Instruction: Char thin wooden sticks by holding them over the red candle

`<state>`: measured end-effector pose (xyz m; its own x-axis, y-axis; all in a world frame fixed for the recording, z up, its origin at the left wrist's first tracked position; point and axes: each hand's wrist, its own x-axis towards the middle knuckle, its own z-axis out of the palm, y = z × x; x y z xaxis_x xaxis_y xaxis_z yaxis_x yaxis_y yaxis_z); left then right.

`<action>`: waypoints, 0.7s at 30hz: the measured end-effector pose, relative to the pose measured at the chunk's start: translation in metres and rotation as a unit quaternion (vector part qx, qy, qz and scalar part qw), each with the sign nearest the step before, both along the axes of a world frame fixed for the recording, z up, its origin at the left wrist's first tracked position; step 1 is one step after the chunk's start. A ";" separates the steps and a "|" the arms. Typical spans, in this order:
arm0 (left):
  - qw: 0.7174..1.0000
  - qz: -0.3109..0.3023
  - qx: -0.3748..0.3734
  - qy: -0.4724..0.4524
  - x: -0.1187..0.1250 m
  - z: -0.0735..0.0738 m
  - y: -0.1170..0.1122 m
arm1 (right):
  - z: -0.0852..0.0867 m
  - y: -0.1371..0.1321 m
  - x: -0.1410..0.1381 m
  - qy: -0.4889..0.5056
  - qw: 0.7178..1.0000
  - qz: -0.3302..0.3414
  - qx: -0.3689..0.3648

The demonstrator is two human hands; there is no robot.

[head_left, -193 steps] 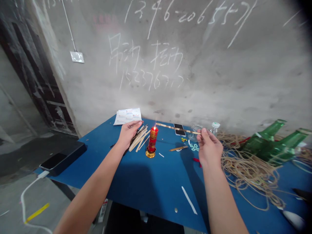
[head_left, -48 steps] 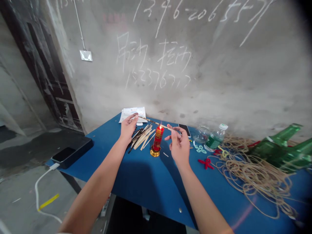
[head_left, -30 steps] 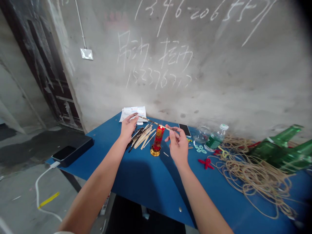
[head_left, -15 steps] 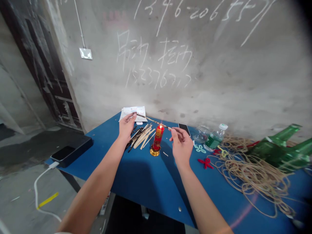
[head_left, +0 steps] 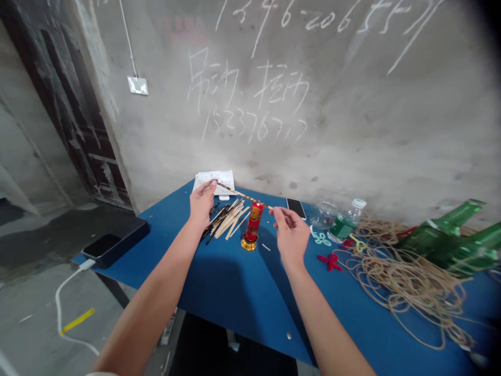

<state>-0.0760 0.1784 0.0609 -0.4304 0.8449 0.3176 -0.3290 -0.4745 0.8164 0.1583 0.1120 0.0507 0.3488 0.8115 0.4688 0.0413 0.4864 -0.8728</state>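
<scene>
A thin, partly darkened wooden stick (head_left: 238,193) stretches between my two hands. My left hand (head_left: 202,202) pinches its far left end, and my right hand (head_left: 290,232) pinches the right end. The stick's middle passes over the top of a red candle (head_left: 254,222) on a gold base, where a small bright flame shows at the wick. Left of the candle lies a pile of pale and blackened flat sticks (head_left: 227,219), below the held stick. A small pale scrap (head_left: 266,247) rests beside the candle's base.
On the blue table (head_left: 219,282), a phone (head_left: 296,208), a glass jar (head_left: 323,215) and a plastic bottle (head_left: 346,222) stand behind my right hand. Tangled cord (head_left: 403,292) and green bottles (head_left: 438,235) fill the right side. A black box (head_left: 115,243) sits at the left edge.
Both hands keep their pinch on the stick. The left hand has shifted slightly to the left, and the flame looks smaller. The candle and the pile are unmoved.
</scene>
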 end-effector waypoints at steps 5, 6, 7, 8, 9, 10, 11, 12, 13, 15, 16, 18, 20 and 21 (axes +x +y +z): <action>1.000 -0.011 0.003 -0.015 0.000 0.000 0.001 | 0.000 0.002 0.000 -0.004 1.000 0.000 -0.003; 1.000 -0.014 0.004 -0.018 0.001 -0.001 0.001 | -0.001 0.003 0.000 -0.003 1.000 0.002 -0.003; 1.000 -0.017 0.005 -0.020 0.001 -0.001 0.002 | -0.001 0.003 0.000 0.000 1.000 0.004 -0.004; 1.000 -0.020 0.006 -0.023 0.001 -0.001 0.002 | -0.001 0.004 0.000 0.004 1.000 0.006 -0.004; 0.999 -0.022 0.007 -0.025 0.001 -0.001 0.003 | -0.001 0.004 0.000 0.008 1.000 0.009 -0.004; 0.999 -0.023 0.008 -0.027 0.001 -0.001 0.003 | -0.001 0.005 0.000 0.011 1.000 0.011 -0.004; 0.999 -0.023 0.008 -0.029 0.001 -0.002 0.004 | -0.001 0.005 0.000 0.013 1.000 0.013 -0.003; 0.999 -0.023 0.007 -0.031 0.001 -0.002 0.004 | -0.001 0.005 0.000 0.012 1.000 0.015 -0.002; 0.999 -0.021 0.006 -0.032 0.001 -0.002 0.005 | -0.001 0.005 0.000 0.010 1.000 0.018 -0.001; 0.999 -0.018 0.005 -0.031 0.001 -0.002 0.005 | 0.000 0.005 0.000 0.006 1.000 0.023 0.000; 0.999 -0.018 0.004 -0.030 0.001 -0.002 0.005 | 0.000 0.005 0.000 0.004 1.000 0.023 0.001; 0.999 -0.018 0.003 -0.029 0.000 -0.001 0.004 | 0.001 0.005 0.000 0.004 1.000 0.021 0.002; 0.999 -0.022 0.003 -0.032 0.000 -0.001 0.004 | 0.001 0.005 0.001 0.005 1.000 0.020 0.002; 0.999 -0.023 0.003 -0.035 -0.001 -0.001 0.004 | 0.002 0.005 0.001 0.005 1.000 0.020 0.001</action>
<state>-0.0766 0.1824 0.0595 -0.4123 0.8621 0.2945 -0.4060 -0.4632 0.7877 0.1589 0.1175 0.0522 0.3199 0.8246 0.4665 0.0130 0.4885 -0.8725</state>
